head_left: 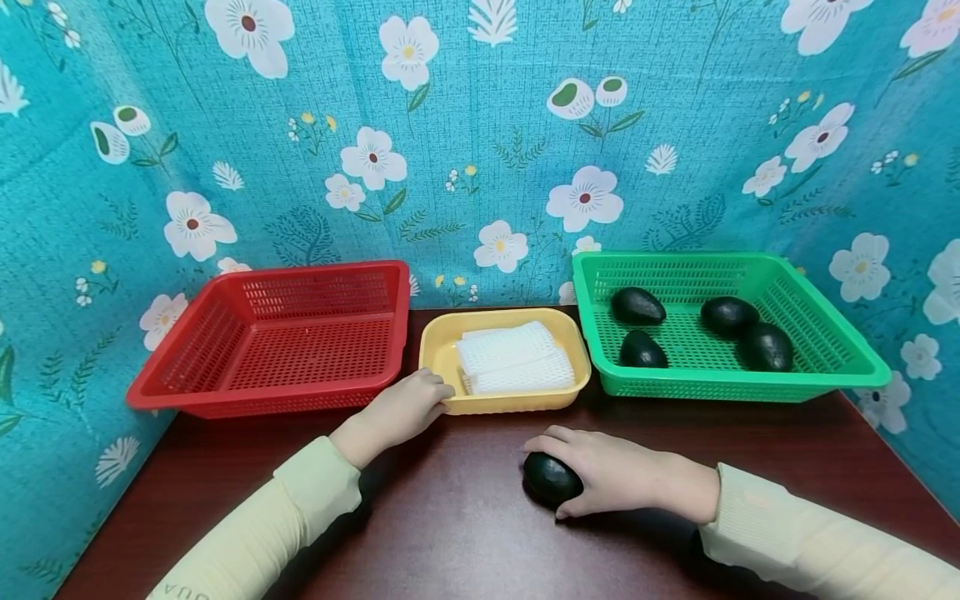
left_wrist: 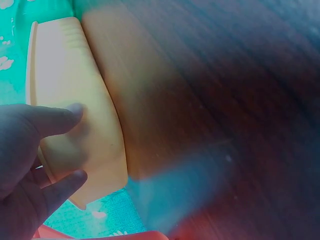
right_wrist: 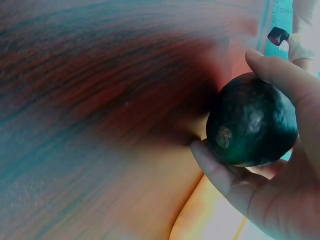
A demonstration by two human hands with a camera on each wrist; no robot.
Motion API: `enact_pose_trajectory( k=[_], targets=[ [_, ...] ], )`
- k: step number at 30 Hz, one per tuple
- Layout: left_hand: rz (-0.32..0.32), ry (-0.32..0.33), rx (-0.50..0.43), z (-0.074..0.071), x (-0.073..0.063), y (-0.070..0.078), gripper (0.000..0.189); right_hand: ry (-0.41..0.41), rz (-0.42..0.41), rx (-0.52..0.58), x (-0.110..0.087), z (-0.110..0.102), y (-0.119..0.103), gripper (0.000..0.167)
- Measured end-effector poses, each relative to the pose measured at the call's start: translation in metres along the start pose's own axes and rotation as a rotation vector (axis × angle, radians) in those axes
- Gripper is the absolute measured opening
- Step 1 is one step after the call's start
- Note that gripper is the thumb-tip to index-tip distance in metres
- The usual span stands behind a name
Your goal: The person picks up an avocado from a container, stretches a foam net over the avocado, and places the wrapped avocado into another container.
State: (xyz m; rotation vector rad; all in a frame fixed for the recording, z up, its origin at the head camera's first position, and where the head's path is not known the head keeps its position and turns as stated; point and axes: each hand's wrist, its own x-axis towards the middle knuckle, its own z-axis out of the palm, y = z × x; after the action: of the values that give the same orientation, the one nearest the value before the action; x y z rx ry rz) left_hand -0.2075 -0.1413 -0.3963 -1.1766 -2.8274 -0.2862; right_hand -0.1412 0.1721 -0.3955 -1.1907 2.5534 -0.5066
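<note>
My right hand (head_left: 607, 471) grips a dark avocado (head_left: 551, 479) low over the table, in front of the yellow tray (head_left: 517, 406). In the right wrist view, thumb and fingers wrap the avocado (right_wrist: 252, 120) from two sides, and a small brownish scar shows on its skin. My left hand (head_left: 405, 407) holds the front left corner of the yellow tray. Up close in the left wrist view, the thumb and a finger of this hand (left_wrist: 30, 145) lie against the tray's outer wall (left_wrist: 100, 150). White foam netting sleeves (head_left: 517, 358) lie stacked in the tray.
A red perforated basket (head_left: 262, 398) stands left of the tray. To the right, a green basket (head_left: 735, 385) holds several avocados (head_left: 729, 317). Behind all three hangs a blue flowered cloth (head_left: 480, 167). The dark wooden table (head_left: 450, 533) extends toward me.
</note>
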Motion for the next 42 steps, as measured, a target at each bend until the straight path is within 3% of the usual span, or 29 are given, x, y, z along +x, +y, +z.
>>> enact_pose_trajectory(
  k=[23,36,42],
  targets=[
    [-0.015,0.021,-0.024,-0.009,-0.002,0.005,0.021,-0.026,-0.008,0.01,-0.001,-0.003,-0.002,0.078],
    [-0.08,-0.006,-0.03,-0.021,-0.002,0.016,0.032,0.0,-0.038,-0.01,-0.002,-0.01,-0.003,0.074],
    [-0.094,0.043,-0.014,-0.027,0.001,0.021,0.038,-0.002,-0.008,-0.001,-0.003,-0.017,-0.004,0.075]
  ],
)
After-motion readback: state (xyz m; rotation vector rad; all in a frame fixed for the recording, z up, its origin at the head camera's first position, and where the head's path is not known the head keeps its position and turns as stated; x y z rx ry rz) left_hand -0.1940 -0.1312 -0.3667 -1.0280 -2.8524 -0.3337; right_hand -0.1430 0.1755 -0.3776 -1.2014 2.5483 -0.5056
